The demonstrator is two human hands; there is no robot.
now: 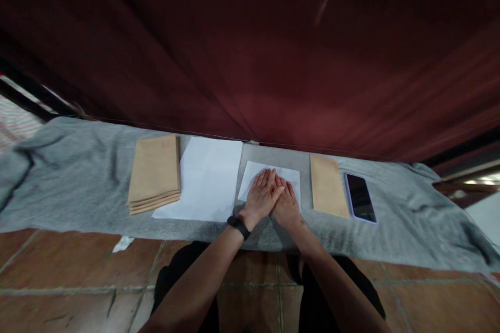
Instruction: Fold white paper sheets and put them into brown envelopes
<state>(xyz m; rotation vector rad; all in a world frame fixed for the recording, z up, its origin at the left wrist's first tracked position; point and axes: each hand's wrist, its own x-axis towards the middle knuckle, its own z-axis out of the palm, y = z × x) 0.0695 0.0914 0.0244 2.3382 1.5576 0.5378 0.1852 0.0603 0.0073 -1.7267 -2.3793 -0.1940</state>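
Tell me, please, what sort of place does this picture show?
Perhaps a makeshift paperwork spot indoors, whether home or office I cannot tell: brown envelopes and white paper lie on a grey cloth, above a tiled floor.

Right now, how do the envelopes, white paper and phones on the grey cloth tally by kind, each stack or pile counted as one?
Brown envelopes: 2 (a stack and a single envelope)
White paper: 2 (a large piece or pile, and a smaller piece under the left hand and right hand)
Phone: 1
Total: 5
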